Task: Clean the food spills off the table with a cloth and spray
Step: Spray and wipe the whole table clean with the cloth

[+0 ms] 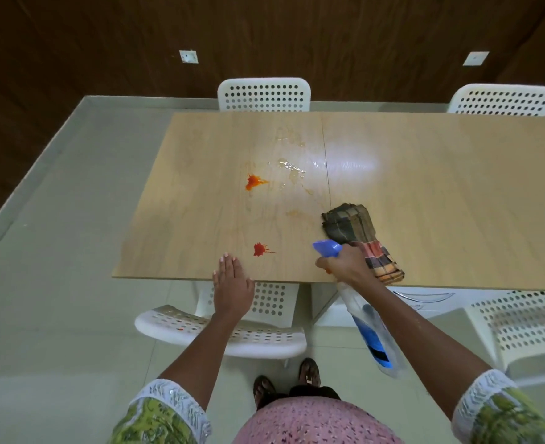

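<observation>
A person stands at the near edge of a pale wooden counter [425, 187], right hand [348, 264] wrapped around the neck of a spray bottle [370, 325], its fingers grasping just below the blue nozzle [327, 246], which points out over the surface toward the stains. The bottle's clear body hangs down past the counter's edge, tilted so the head can aim at the mess. The left hand [232, 280] lies flat near the edge with fingers straight and released, holding nothing, apparently bracing the lean forward. A folded checked cloth [357, 235] rests on the counter just beyond the right hand, seemingly parked within reach for wiping once the spray is down. Two red sauce splotches remain: one [260, 249] just beside the left fingertips, another, more orange [253, 182], farther in. A clear wet puddle [292, 166] glistens near the counter's middle seam, and a faint orange smear [293, 213] sits near the cloth. White perforated chairs [264, 94] ring the counter. Judging by the untouched stains, wiping has barely begun.
</observation>
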